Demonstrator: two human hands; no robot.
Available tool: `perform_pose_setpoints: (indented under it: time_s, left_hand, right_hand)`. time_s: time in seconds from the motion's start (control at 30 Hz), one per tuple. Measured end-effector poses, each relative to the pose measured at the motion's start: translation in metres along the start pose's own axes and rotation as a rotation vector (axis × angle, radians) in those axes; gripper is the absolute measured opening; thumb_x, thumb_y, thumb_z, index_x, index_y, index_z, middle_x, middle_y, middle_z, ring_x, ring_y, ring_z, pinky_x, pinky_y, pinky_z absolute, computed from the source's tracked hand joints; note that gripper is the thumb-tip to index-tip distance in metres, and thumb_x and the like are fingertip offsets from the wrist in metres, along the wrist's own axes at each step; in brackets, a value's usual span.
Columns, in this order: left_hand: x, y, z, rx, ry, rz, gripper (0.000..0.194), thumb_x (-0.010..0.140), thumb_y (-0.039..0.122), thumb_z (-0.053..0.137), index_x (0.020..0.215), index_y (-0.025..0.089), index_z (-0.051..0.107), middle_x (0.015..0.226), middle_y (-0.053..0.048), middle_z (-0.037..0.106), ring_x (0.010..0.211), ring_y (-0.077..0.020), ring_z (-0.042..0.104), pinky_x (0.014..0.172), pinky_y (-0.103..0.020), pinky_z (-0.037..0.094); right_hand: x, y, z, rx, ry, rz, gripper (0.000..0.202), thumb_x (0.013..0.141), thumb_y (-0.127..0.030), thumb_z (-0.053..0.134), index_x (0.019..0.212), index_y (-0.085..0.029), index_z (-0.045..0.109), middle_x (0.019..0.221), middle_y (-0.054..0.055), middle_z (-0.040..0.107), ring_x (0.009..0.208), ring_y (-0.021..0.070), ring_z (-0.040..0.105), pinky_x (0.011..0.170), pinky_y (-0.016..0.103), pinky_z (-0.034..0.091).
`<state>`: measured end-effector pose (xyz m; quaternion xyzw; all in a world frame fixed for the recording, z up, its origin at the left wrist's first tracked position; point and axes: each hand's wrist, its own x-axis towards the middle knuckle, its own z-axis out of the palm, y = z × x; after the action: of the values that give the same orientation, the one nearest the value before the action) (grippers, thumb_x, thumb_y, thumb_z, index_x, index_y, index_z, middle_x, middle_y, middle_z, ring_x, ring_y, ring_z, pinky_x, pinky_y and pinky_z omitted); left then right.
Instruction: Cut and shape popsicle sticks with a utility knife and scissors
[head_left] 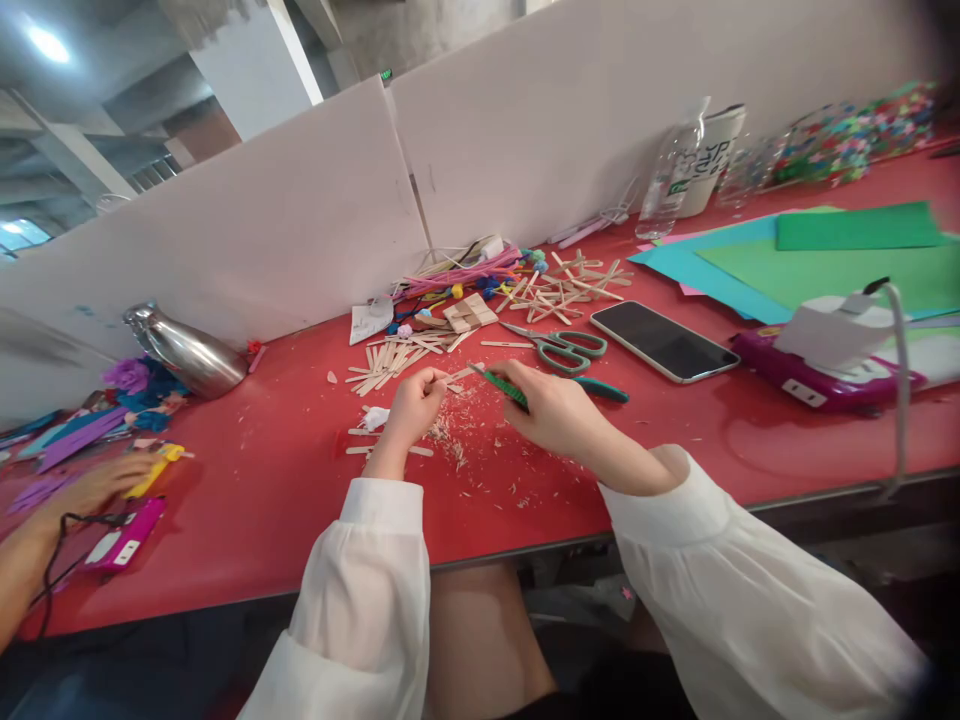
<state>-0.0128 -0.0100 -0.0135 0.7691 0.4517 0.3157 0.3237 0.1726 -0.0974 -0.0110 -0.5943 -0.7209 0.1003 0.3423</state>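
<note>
My left hand (414, 405) is closed, its fingertips pinching a short wooden craft stick (459, 374) above the red table (285, 480). In my right hand (551, 400) is a green utility knife (506, 388), its blade pointing left toward the stick. Whether blade and stick touch is hard to tell. Wood shavings (454, 445) are scattered on the table under both hands. Beyond my left hand lies a pile of craft sticks (390, 362). Several more sticks (412, 451) and a white crumpled piece (375, 419) lie partly hidden behind my left wrist.
Scissors (570, 350), a phone (664, 342) and dark-green-handled pliers (604, 390) lie right of centre. Farther right are a purple power strip (825, 380), coloured paper (810, 265) and a bottle (671, 180). At left are a metal jug (187, 350) and another person's hand (101, 485) by a yellow tool (155, 468).
</note>
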Motion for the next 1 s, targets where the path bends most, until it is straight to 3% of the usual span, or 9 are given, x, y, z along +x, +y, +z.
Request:
perform_pose_setpoints:
  time_s: [0.2, 0.33, 0.57, 0.67, 0.8, 1.0]
  left_hand:
    - [-0.005, 0.009, 0.001, 0.044, -0.061, 0.01, 0.018, 0.078, 0.029, 0.05, 0.079, 0.015, 0.06, 0.056, 0.004, 0.046, 0.049, -0.0088, 0.04, 0.049, -0.02, 0.03]
    - [-0.007, 0.013, 0.001, 0.044, -0.104, 0.006, 0.016, 0.079, 0.029, 0.05, 0.084, 0.017, 0.058, 0.058, 0.004, 0.05, 0.048, -0.0085, 0.042, 0.05, -0.02, 0.032]
    - [-0.01, 0.013, 0.0, 0.13, -0.246, -0.014, 0.009, 0.079, 0.027, 0.051, 0.078, 0.019, 0.051, 0.052, 0.006, 0.047, 0.045, -0.0084, 0.04, 0.047, -0.02, 0.031]
    - [-0.01, 0.013, 0.001, 0.135, -0.277, -0.021, 0.007, 0.079, 0.025, 0.05, 0.077, 0.019, 0.049, 0.056, 0.004, 0.055, 0.047, -0.0092, 0.045, 0.049, -0.02, 0.034]
    - [-0.011, 0.014, 0.0, 0.112, -0.293, -0.023, 0.004, 0.079, 0.023, 0.049, 0.078, 0.019, 0.047, 0.063, 0.002, 0.063, 0.051, -0.01, 0.052, 0.051, -0.021, 0.037]
    - [-0.011, 0.016, 0.001, 0.063, -0.29, -0.005, 0.005, 0.079, 0.023, 0.05, 0.077, 0.018, 0.049, 0.06, 0.002, 0.061, 0.053, -0.0102, 0.053, 0.053, -0.021, 0.037]
  right_hand:
    - [-0.021, -0.008, 0.002, -0.199, -0.079, -0.002, 0.045, 0.078, -0.017, 0.046, 0.123, -0.023, 0.053, 0.105, 0.011, 0.064, 0.079, 0.0262, 0.064, 0.053, 0.03, 0.038]
    - [-0.033, -0.008, 0.005, -0.255, -0.079, 0.049, 0.038, 0.082, -0.021, 0.047, 0.119, -0.02, 0.057, 0.103, 0.011, 0.065, 0.08, 0.0262, 0.065, 0.051, 0.03, 0.04]
    - [-0.049, -0.014, 0.005, -0.269, -0.019, 0.095, 0.039, 0.078, -0.014, 0.047, 0.115, -0.018, 0.057, 0.106, 0.009, 0.065, 0.081, 0.0222, 0.066, 0.055, 0.028, 0.046]
    - [-0.056, -0.017, 0.003, -0.264, 0.025, 0.11, 0.038, 0.08, -0.014, 0.045, 0.116, -0.016, 0.057, 0.103, 0.009, 0.067, 0.081, 0.0217, 0.067, 0.055, 0.027, 0.048]
    - [-0.062, -0.021, 0.001, -0.255, 0.08, 0.102, 0.038, 0.08, -0.015, 0.047, 0.117, -0.019, 0.058, 0.101, 0.006, 0.069, 0.079, 0.0193, 0.068, 0.054, 0.025, 0.049]
    - [-0.065, -0.024, 0.003, -0.281, 0.164, 0.092, 0.037, 0.079, -0.015, 0.051, 0.113, -0.024, 0.062, 0.102, 0.002, 0.069, 0.077, 0.0174, 0.068, 0.045, 0.023, 0.044]
